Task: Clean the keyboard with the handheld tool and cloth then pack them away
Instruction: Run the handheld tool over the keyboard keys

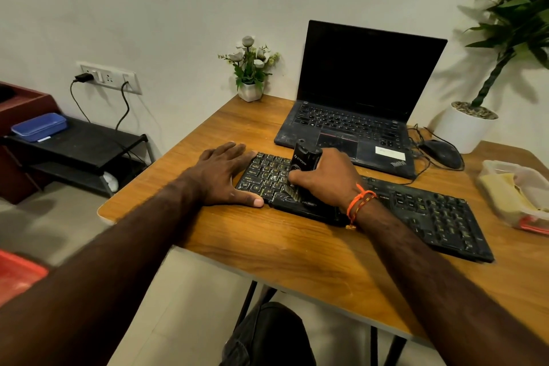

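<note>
We look down over our own two bare forearms at a wooden table (297, 249) pushed against a pale wall. A long black keyboard (430, 214) lies slanted across the table, its left end nearest the table's left edge. Our left hand (222, 177) rests flat, palm down, on the table at that left end, its fingers (234, 147) spread and empty, the thumb lying along the keyboard's near corner. Our right hand (326, 180), with an orange thread bracelet (358, 202) at the wrist, is wrapped tightly around a black handheld tool (306, 159) that stands on the left part of the keys; its lower end meets the keys near the front edge, though what sort of head it has is hard to make out under the hand. Behind the keyboard sits an open black laptop (356, 104) with a dark screen, and to its right a black wired mouse (441, 153). At the table's right edge a clear plastic container (517, 175) holds a yellowish cloth (502, 192). A small white pot of pale flowers (251, 68) stands at the back, and a large potted plant (487, 92) to the right. Left of the table, a black shelf (89, 142) carries a blue tray (40, 126).
</note>
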